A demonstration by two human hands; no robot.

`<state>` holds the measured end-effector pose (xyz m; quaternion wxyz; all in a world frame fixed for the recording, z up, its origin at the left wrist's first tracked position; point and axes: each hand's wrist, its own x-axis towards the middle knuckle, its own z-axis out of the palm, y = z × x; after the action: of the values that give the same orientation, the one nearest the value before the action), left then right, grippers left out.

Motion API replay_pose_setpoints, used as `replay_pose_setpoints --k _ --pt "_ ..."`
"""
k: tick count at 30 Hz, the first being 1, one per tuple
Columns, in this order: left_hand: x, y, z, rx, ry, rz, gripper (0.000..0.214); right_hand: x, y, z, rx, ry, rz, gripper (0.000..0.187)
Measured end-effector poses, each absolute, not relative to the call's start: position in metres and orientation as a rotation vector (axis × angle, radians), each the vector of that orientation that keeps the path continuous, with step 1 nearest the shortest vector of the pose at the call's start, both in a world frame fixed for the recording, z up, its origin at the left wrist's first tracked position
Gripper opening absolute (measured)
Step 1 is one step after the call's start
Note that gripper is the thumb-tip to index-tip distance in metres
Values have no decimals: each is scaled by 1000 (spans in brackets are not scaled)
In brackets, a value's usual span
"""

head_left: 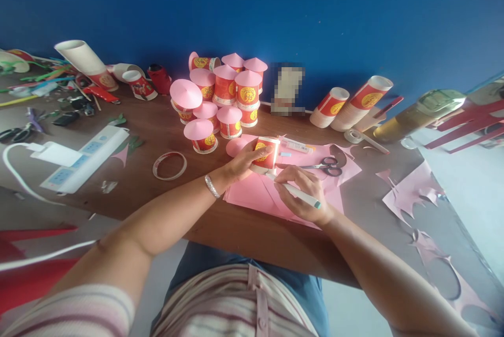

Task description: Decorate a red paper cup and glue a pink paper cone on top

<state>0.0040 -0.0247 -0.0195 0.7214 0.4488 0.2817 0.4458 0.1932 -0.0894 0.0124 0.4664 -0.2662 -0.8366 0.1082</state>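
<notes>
My left hand wraps round a red paper cup with a yellow print, tilted over the pink paper. In my right hand is a white marker with a green end; its other end is at the cup's lower edge. Whether the tip touches the cup I cannot tell. Beneath both hands lie pink paper sheets. Scissors with dark handles rest on the paper, near a white tube. A pink paper disc is partly behind my left hand.
Red cups with pink cone tops stand grouped at the back. Stacked cups and a bottle are to the right, with pink scraps nearby. Left are a tape ring and a power strip with a white cable.
</notes>
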Motion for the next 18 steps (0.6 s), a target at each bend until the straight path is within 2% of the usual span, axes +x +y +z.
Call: replay_pose_setpoints --k 18 --pt "5 -24 -18 1038 645 1027 46 194 -86 4 -723 -2038 144 12"
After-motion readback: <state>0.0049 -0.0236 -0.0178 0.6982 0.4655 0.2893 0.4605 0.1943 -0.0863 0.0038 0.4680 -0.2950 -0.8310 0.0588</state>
